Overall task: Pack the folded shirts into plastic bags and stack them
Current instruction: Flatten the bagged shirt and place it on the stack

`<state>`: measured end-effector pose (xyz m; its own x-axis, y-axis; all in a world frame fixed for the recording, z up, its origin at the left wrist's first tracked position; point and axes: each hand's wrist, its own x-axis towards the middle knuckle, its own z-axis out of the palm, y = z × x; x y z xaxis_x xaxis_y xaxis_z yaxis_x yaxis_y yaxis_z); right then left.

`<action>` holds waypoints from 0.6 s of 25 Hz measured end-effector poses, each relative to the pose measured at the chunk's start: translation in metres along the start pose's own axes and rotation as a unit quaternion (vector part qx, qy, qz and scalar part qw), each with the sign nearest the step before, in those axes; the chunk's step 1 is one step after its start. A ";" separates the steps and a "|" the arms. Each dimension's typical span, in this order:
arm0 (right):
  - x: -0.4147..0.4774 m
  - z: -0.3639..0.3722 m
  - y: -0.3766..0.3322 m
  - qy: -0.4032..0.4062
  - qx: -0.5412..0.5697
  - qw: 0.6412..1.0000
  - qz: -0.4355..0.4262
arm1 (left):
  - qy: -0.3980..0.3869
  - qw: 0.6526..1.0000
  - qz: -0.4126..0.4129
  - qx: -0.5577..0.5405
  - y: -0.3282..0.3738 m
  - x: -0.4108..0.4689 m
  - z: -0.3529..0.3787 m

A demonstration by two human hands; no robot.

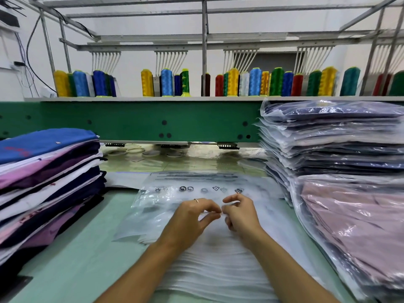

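While both hands, the left hand [192, 217] and right hand [239, 215], are pinching the top plastic bag's [175, 204] mouth, I am judging it needs parting before a folded shirt [43, 142] goes in.

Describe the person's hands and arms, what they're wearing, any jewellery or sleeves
Both forearms are bare as far as the picture shows, no sleeves, no gloves, no watch or bracelet. The left hand wears one thin, pale metallic ring on a finger. The right hand shows no ring on its visible fingers.

A clear lane of pale green tabletop [83, 248] runs between the tall stack of folded shirts [48, 182] at left and the piled bagged shirts [341, 154] at right
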<state>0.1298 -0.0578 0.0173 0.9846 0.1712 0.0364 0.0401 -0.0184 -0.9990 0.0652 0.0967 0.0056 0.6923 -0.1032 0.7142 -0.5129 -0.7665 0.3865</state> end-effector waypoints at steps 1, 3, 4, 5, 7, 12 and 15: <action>-0.002 0.002 -0.001 -0.011 0.007 1.000 0.003 | 0.000 1.000 -0.003 -0.003 -0.001 -0.001 0.000; -0.005 0.005 -0.004 -0.033 0.013 0.999 0.008 | 0.010 1.000 -0.015 -0.017 -0.002 -0.001 0.000; -0.007 0.006 -0.005 -0.039 0.011 0.999 0.009 | 0.018 0.999 -0.020 -0.022 -0.003 0.000 0.000; -0.008 0.007 -0.005 -0.043 0.003 0.999 0.008 | 0.026 0.999 -0.023 -0.024 -0.003 0.000 0.000; -0.011 0.008 -0.006 -0.050 -0.032 0.998 0.001 | 0.044 0.999 -0.020 -0.016 -0.003 0.000 0.000; -0.012 0.011 -0.008 -0.037 0.014 0.999 0.011 | 0.041 0.999 0.004 0.025 0.001 0.002 -0.006; -0.010 0.008 -0.009 -0.018 0.072 0.997 0.024 | 0.029 0.997 0.008 0.066 0.001 0.003 -0.009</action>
<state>0.1179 -0.0518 0.0258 0.9777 0.2098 -0.0098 -0.0345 0.1141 -0.9929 0.0622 0.1014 0.0141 0.6514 -0.0819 0.7543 -0.4504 -0.8418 0.2975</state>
